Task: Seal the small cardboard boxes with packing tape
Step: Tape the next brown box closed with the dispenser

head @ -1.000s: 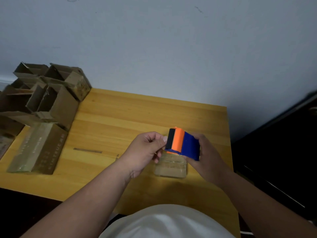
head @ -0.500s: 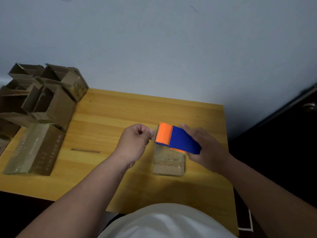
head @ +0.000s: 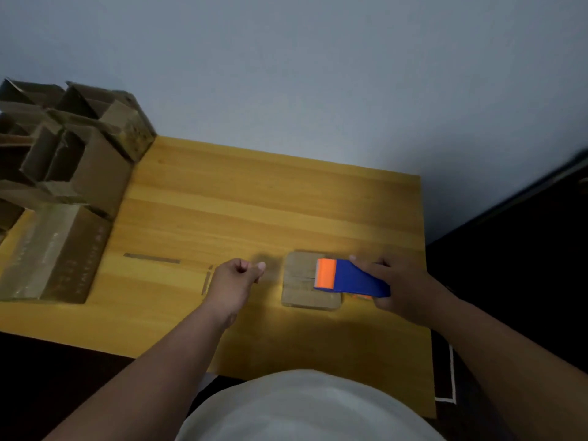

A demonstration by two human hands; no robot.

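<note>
On the far left of my table (head: 286, 198) sits a heap of open cardboard boxes (head: 73, 144), flaps up and not yet sealed, with one long closed box (head: 47, 253) lying in front of them. Moving right, a thin strip (head: 152, 258) lies flat on the wood, well apart from my work; I cannot tell what it is.

Next comes my left hand (head: 234, 278), just left of the small box and clear of it, fingers curled and thumb pressed against the forefinger as if pinching the free end of the tape. The tape itself is too clear and blurred to make out, so I cannot say for certain that I hold it.

Right of that, near the front edge, lies the small box (head: 302, 281), closed and flat on the wood. Over its right half hangs the tape dispenser (head: 350, 278), orange end toward my left hand, blue body clamped in my right hand (head: 404, 288).

To do this well, I judge I should keep the tape taut between my hands, line it up with the seam between the flaps, and lower it square. Then I should press down from one end so no bubbles or creases form. Slack tape could stick crooked or fold onto itself.
</note>
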